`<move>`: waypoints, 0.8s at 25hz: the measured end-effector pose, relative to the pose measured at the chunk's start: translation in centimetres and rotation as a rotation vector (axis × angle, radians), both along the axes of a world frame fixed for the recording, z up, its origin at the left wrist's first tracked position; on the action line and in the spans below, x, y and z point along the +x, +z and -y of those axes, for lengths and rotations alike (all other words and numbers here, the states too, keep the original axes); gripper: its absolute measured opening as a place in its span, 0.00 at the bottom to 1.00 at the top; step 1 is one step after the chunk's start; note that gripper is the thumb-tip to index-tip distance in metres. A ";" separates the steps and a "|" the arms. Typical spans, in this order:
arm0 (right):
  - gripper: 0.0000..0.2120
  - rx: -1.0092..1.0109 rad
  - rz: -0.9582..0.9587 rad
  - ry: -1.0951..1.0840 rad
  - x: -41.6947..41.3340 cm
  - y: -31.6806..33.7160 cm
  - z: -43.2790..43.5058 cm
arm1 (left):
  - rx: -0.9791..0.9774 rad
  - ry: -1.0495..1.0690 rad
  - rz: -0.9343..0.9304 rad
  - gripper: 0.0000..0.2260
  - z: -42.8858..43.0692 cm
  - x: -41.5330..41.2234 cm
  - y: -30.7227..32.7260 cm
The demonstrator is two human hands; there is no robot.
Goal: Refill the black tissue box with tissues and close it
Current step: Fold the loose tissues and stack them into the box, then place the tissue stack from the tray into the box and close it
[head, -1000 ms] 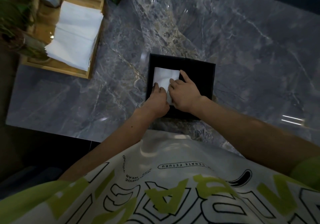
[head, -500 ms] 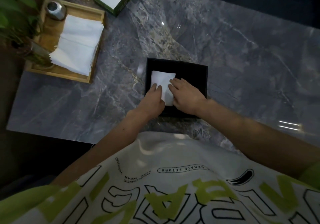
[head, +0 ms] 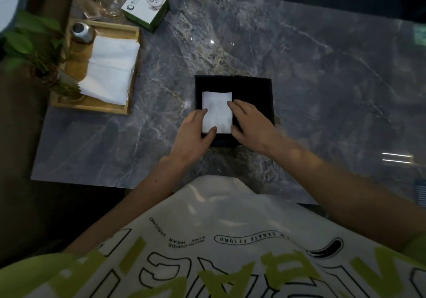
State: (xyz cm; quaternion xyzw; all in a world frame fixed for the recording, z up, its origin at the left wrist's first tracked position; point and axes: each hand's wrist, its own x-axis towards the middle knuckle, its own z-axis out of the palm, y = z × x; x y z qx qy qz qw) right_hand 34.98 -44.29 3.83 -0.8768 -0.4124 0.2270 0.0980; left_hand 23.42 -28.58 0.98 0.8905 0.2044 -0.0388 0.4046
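Note:
The black tissue box (head: 251, 90) sits open on the grey marble table in front of me. A folded white tissue (head: 216, 111) lies inside it, toward the box's left side. My left hand (head: 196, 131) rests at the box's near left edge, its thumb on the tissue's near corner. My right hand (head: 251, 122) lies flat on the box, its fingertips touching the tissue's right edge. Neither hand grips anything. A stack of white tissues (head: 110, 69) lies on a wooden tray (head: 92, 107) at the left.
On the tray stands a small metal canister (head: 81, 31). A leafy plant (head: 30, 44) sits at the tray's left. A white and green carton (head: 146, 6) and glassware (head: 110, 0) stand behind the tray. The table's near edge runs just below my wrists.
Both hands have slid apart off the tissue, the left to its left side and the right to its right, so most of the tissue now shows. The camera view has tilted up.

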 end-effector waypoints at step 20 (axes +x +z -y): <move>0.31 0.340 -0.137 0.172 -1.5 1.9 -7.9 | 0.239 0.445 0.023 0.26 -3.6 -5.8 5.9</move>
